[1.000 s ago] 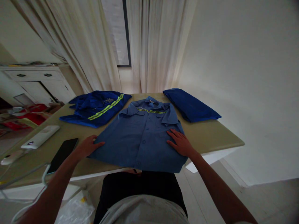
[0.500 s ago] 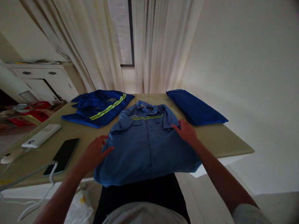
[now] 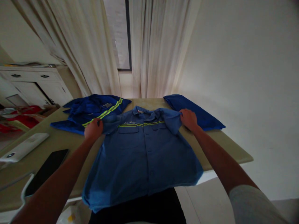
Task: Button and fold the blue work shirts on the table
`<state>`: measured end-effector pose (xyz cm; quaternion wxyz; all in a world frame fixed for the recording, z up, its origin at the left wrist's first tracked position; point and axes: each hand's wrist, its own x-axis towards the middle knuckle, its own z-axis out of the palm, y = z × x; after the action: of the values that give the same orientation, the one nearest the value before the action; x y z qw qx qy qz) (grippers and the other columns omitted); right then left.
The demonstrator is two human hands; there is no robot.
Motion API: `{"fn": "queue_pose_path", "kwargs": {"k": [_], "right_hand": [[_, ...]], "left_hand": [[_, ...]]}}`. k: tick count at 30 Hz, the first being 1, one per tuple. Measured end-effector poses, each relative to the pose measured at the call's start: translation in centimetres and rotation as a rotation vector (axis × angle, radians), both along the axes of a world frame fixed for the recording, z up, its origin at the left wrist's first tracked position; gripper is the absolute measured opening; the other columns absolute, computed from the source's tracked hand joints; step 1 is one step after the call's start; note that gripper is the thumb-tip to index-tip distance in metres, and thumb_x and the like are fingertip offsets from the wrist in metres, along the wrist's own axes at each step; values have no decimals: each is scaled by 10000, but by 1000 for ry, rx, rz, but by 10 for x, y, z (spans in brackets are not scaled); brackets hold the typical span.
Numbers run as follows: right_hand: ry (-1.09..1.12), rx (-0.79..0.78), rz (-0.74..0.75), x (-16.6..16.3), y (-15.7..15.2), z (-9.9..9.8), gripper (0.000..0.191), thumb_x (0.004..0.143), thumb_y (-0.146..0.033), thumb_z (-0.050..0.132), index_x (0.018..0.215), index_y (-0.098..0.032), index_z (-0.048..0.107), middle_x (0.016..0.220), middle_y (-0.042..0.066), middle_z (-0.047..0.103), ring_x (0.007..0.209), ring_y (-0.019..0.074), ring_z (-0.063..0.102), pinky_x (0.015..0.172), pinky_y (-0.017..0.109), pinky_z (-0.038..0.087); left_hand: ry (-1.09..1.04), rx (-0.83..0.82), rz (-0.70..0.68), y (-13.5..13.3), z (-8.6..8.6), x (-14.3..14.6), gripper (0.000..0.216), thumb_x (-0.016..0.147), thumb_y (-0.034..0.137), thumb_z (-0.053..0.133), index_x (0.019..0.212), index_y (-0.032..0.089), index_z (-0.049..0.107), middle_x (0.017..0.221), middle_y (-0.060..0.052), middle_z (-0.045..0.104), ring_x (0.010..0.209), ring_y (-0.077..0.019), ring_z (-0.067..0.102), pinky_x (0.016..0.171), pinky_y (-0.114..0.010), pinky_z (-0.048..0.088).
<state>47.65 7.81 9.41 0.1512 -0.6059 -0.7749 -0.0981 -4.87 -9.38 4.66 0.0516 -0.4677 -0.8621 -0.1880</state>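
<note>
The blue shirt (image 3: 142, 152) lies flat on the tabletop (image 3: 224, 146), its hem hanging over the near edge. Each shoulder is pinched by the left hand (image 3: 93, 129) and right hand (image 3: 188, 119). Both sides should be pulled evenly, so the cloth stays smooth.

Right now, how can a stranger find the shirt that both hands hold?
On the beige table before the curtains, three blue garments lie. The middle shirt is held at its shoulders by the left hand and right hand. It is paler blue, spread flat with its buttoned front up, hem overhanging the near edge.
</note>
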Motion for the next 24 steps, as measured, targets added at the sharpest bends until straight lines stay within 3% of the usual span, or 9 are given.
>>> {"fn": "queue_pose_path", "kwargs": {"k": [2,4,6,9,12,15,18,21,24], "right_hand": [[84,192,-164,5,12,13,398,975,-162,442,1294,-142,679,1314,229,642,1173,358,609,956,460,455],[151,279,-168,-6,17,13,434,973,-168,446,1362,-135,636,1378,237,602,1207,364,582,971,474,451],[155,199,4,-33,14,-1,404,984,-190,466,1344,-150,647,1347,203,635,1202,333,591,1002,449,455],[105,-64,297,-87,0,-43,336,1021,-296,521,1288,-169,681,1276,152,694,1190,289,624,1055,395,457],[91,-229,392,-126,-12,-83,457,1029,-457,571,1385,-177,631,1391,151,658,1268,297,609,1097,397,446],[137,-274,302,-138,-11,-101,541,1044,-540,524,1459,-197,574,1516,158,581,1371,323,548,1130,454,419],[174,-298,180,-140,-3,-102,543,1048,-537,499,1480,-213,544,1541,162,560,1402,341,517,1142,512,388],[185,-271,76,-147,5,-98,483,1028,-484,518,1419,-206,575,1482,183,600,1367,365,531,1125,543,379],[283,-265,-22,-156,19,-94,357,1016,-341,490,1321,-195,605,1334,177,685,1258,351,607,1056,491,441]], "left_hand": [[-22,114,120,3,2,-14,436,974,265,453,1342,78,593,1265,-221,691,1187,-382,623,984,-533,501],[47,197,79,7,-1,-11,478,945,202,451,1387,60,565,1374,-227,633,1298,-389,557,1085,-559,442],[89,174,-80,14,-9,6,492,964,229,422,1412,96,577,1405,-203,625,1320,-368,556,1121,-532,426],[86,-19,-333,26,-30,39,571,1020,414,387,1496,142,544,1513,-185,580,1374,-362,545,1131,-515,438],[78,-170,-365,34,-51,50,745,1028,602,333,1603,138,434,1670,-186,414,1499,-389,432,1191,-551,377],[84,-204,-328,36,-63,33,792,1038,631,259,1639,128,379,1703,-167,363,1554,-361,365,1258,-538,288],[75,-211,-302,37,-68,11,769,1048,602,226,1643,139,375,1712,-130,358,1583,-330,319,1295,-536,214],[74,-189,-276,36,-70,3,733,1046,583,244,1628,170,411,1710,-111,366,1575,-333,334,1285,-552,232],[92,-128,-266,35,-71,5,659,1054,507,257,1584,183,479,1680,-105,427,1533,-325,406,1263,-538,286]]}}
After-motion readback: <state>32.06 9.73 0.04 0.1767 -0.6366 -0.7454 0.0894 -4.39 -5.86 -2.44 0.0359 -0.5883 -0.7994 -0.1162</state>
